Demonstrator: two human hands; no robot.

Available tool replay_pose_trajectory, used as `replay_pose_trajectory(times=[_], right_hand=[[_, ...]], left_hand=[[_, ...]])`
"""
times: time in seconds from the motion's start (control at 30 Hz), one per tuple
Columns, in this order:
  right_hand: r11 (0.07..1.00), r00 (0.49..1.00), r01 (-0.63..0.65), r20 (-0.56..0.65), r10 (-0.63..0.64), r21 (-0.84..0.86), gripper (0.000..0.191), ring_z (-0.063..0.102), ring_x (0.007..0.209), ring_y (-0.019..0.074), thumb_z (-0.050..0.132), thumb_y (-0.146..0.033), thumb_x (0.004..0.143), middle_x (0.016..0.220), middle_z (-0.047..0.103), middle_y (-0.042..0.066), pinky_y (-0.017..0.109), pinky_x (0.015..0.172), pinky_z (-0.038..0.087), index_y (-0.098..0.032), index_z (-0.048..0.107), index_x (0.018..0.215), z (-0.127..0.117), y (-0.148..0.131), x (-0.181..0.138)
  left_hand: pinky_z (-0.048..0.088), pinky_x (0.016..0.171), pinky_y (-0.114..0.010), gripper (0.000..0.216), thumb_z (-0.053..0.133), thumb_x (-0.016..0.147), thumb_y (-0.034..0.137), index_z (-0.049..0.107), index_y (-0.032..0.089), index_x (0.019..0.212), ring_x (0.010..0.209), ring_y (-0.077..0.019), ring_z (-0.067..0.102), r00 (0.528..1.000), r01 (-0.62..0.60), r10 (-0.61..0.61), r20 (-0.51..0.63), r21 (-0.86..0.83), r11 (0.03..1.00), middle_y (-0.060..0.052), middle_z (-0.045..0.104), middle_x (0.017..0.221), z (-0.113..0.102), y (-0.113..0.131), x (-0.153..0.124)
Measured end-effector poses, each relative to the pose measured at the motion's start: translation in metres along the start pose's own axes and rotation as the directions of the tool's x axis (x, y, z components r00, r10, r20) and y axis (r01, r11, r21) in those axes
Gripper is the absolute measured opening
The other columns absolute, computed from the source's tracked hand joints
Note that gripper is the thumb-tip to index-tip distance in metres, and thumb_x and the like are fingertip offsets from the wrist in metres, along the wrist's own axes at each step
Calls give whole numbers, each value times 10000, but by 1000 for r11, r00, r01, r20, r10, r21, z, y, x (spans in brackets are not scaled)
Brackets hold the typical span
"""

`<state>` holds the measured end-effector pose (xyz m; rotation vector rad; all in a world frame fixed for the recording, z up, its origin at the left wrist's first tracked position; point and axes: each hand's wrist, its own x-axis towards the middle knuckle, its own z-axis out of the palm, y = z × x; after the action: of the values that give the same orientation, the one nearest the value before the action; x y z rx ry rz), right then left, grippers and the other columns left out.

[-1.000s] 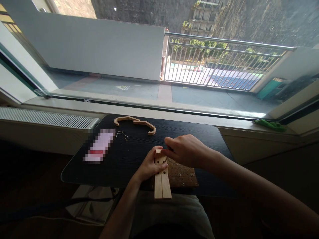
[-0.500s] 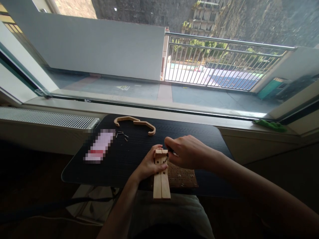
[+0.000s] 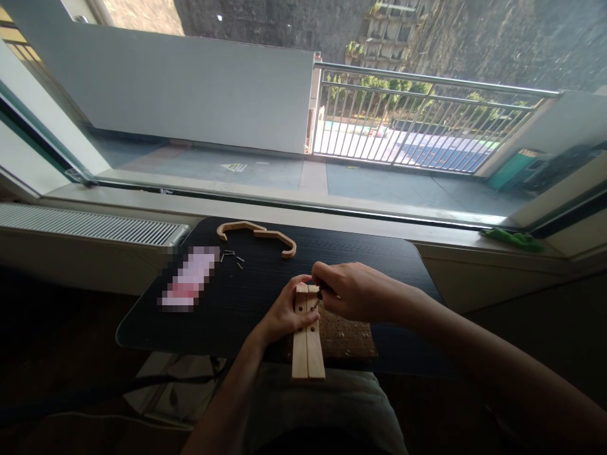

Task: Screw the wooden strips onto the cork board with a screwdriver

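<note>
My left hand [image 3: 279, 314] is closed around a pale wooden piece [image 3: 308, 358], its thumb lying across the front. A lengthwise seam runs down the piece, and several round holes show on its face. My right hand [image 3: 353, 291] grips what looks like a screwdriver [image 3: 318, 299] with a dark handle, mostly covered by the fingers. Its thin metal shaft slants down to a hole near the top right of the wood. Under the piece, and to its right, is a worn brown board [image 3: 348, 335].
On the black table [image 3: 227, 297] lie two curved wooden pieces [image 3: 279, 239] and several screws [image 3: 230, 253]. A blurred pink and white packet [image 3: 192, 275] is at the left. Behind the table run a window sill [image 3: 360, 229] and a radiator [image 3: 95, 224]; a green cloth [image 3: 512, 239] rests on the sill.
My right hand has turned slightly around the screwdriver, whose shaft now stands a little differently at the hole. My left hand and the wooden piece have stayed nearly in place.
</note>
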<state>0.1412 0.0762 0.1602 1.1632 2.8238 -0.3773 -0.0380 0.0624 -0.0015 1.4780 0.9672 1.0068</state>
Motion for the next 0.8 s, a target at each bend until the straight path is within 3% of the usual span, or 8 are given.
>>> replay_pose_trajectory(times=[0.3, 0.8], right_hand=[[1000, 1000, -20, 13, 20, 9, 104, 498, 573, 131, 481, -249, 903, 751, 650, 20, 274, 527, 202, -200, 504, 992, -1, 0, -2], [1000, 1000, 11, 16, -11, -12, 112, 540, 584, 148, 446, -265, 939, 775, 672, 38, 291, 519, 197, -192, 500, 1003, -1, -2, 1]], left_hand=[[486, 757, -292, 561, 795, 657, 272, 478, 232, 1118, 868, -177, 580, 998, 50, -49, 34, -26, 998, 0, 580, 971, 1, 4, 1], [481, 910, -364, 660, 837, 621, 293, 483, 237, 1175, 1039, -237, 586, 997, 79, -78, 11, -35, 996, -33, 590, 1104, 3, 7, -1]])
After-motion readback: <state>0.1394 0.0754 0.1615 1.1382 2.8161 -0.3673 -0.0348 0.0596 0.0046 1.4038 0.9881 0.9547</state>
